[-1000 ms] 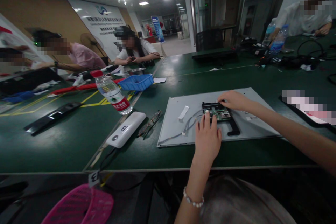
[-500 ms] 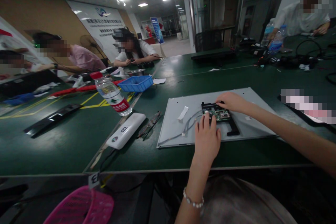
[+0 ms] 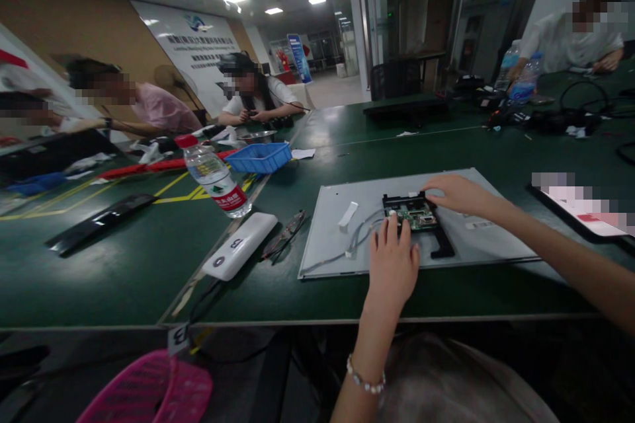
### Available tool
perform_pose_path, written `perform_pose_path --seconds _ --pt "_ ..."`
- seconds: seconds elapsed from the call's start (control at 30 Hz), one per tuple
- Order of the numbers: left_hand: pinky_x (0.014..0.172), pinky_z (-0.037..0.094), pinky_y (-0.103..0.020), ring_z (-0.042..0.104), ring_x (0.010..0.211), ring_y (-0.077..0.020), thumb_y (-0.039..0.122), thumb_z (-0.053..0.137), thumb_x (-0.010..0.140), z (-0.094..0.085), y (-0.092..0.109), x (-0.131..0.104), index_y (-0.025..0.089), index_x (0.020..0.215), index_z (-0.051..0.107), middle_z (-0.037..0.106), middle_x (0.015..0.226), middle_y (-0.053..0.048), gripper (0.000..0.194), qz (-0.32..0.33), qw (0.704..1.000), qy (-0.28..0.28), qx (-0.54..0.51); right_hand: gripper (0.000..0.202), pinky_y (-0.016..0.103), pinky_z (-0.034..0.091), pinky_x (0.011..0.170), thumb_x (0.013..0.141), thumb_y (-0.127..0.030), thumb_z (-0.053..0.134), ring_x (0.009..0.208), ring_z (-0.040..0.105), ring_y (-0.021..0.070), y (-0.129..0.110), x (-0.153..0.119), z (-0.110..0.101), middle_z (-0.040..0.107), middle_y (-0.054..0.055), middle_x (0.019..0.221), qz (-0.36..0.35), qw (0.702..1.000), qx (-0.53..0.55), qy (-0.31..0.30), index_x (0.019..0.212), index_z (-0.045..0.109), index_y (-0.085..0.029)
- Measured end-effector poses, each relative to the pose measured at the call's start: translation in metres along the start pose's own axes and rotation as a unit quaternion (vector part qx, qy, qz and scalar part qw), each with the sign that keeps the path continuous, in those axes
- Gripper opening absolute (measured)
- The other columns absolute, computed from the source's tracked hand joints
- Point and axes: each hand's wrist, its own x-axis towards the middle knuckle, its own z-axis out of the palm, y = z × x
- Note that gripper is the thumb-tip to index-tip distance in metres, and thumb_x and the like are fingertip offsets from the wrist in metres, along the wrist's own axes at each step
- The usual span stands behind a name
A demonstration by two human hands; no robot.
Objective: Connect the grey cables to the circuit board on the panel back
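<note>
Left fingers (image 3: 393, 230) and right fingers (image 3: 436, 186) (grip unclear) touch a black frame (image 3: 444, 240) containing circuitry (image 3: 421, 219).

The left hand (image 3: 395, 268) covers the near left corner of the circuit board (image 3: 421, 218); below the desk's (image 3: 278, 301) front edge, a pink basket (image 3: 193, 380) is cut off.

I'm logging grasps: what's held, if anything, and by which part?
Cannot tell: left hand by the circuit board, right hand at far edge of black frame.
</note>
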Motion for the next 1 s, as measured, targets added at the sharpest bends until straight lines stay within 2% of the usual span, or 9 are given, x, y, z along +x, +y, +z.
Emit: perform_pose_path --seconds 0.17,0.37,0.5,0.57,0.63,0.7,0.8,0.9,1.0 --pt "0.107 0.035 -0.048 0.032 0.136 -0.0275 0.030 0.039 0.095 -0.001 0.000 0.000 0.018 0.138 0.039 0.032 0.149 -0.011 0.044 0.001 1.000 0.000 0.000 0.033 0.046 0.046 0.095 0.086 -0.036 0.049 0.108 0.060 0.0286 0.019 -0.032 -0.013 0.068 0.008 0.114 0.048 0.997 0.042 0.034 0.109 0.068 -0.020" --pt "0.107 0.035 -0.048 0.033 0.135 -0.0275 0.029 0.040 0.095 -0.001 0.000 0.002 0.019 0.137 0.040 0.031 0.149 -0.011 0.044 0.002 1.000 0.001 0.009 0.033 0.045 0.051 0.090 0.086 -0.039 0.050 0.104 0.063 0.0283 0.026 -0.052 -0.010 0.068 0.006 0.115 0.133 0.981 0.120 0.070 0.110 0.067 -0.023" --pt "0.107 0.035 -0.047 0.033 0.135 -0.0274 0.029 0.040 0.094 0.001 -0.001 0.002 0.019 0.138 0.039 0.032 0.149 -0.011 0.044 0.005 1.000 0.006 0.012 0.039 0.043 0.052 0.090 0.090 -0.040 0.047 0.108 0.061 0.0264 0.011 -0.052 -0.022 0.064 0.009 0.122 0.175 0.938 0.248 0.165 0.124 0.057 -0.024" --pt "0.107 0.035 -0.047 0.034 0.135 -0.0271 0.028 0.040 0.094 0.001 -0.001 0.003 0.019 0.138 0.039 0.032 0.149 -0.011 0.045 0.004 1.000 0.008 0.012 0.042 0.042 0.051 0.092 0.091 -0.039 0.045 0.114 0.058 0.0255 -0.005 -0.052 -0.036 0.058 0.009 0.130 0.167 0.911 0.302 0.224 0.131 0.048 -0.027" --pt "0.106 0.036 -0.047 0.034 0.135 -0.0271 0.028 0.040 0.094 0.001 -0.001 0.004 0.019 0.138 0.039 0.032 0.149 -0.011 0.045 0.006 1.000 0.009 0.011 0.044 0.042 0.048 0.096 0.093 -0.037 0.042 0.120 0.054 0.0244 -0.024 -0.053 -0.047 0.054 0.009 0.135 0.161 0.899 0.320 0.252 0.136 0.042 -0.028" --pt "0.106 0.036 -0.047 0.035 0.134 -0.0276 0.028 0.041 0.094 0.001 -0.001 0.005 0.018 0.137 0.040 0.033 0.148 -0.012 0.044 0.009 1.000 0.010 0.010 0.044 0.042 0.048 0.097 0.092 -0.035 0.043 0.121 0.053 0.0248 -0.038 -0.055 -0.051 0.053 0.009 0.135 0.144 0.911 0.312 0.227 0.136 0.042 -0.029" --pt "0.105 0.037 -0.048 0.036 0.133 -0.0281 0.027 0.042 0.093 0.001 -0.001 0.006 0.018 0.136 0.041 0.035 0.147 -0.012 0.044 0.011 1.000 0.016 0.008 0.043 0.045 0.047 0.097 0.089 -0.036 0.048 0.121 0.052 0.0271 -0.037 -0.058 -0.042 0.052 0.008 0.136 0.115 0.955 0.244 0.123 0.132 0.048 -0.029" --pt "0.105 0.037 -0.048 0.035 0.134 -0.0281 0.027 0.042 0.093 0.001 -0.001 0.006 0.019 0.137 0.041 0.037 0.146 -0.012 0.044 0.011 1.000 0.018 0.009 0.042 0.047 0.042 0.102 0.085 -0.032 0.054 0.121 0.051 0.0274 -0.012 -0.061 -0.025 0.057 0.007 0.131 0.090 0.980 0.169 0.051 0.127 0.054 -0.027" --pt "0.105 0.037 -0.048 0.035 0.134 -0.0282 0.027 0.042 0.093 0.000 -0.002 0.006 0.018 0.136 0.042 0.037 0.146 -0.012 0.044 0.010 1.000 0.013 0.015 0.039 0.048 0.043 0.100 0.082 -0.028 0.056 0.117 0.054 0.0285 0.019 -0.066 -0.011 0.059 0.009 0.126 0.124 0.983 0.126 0.041 0.121 0.059 -0.025"
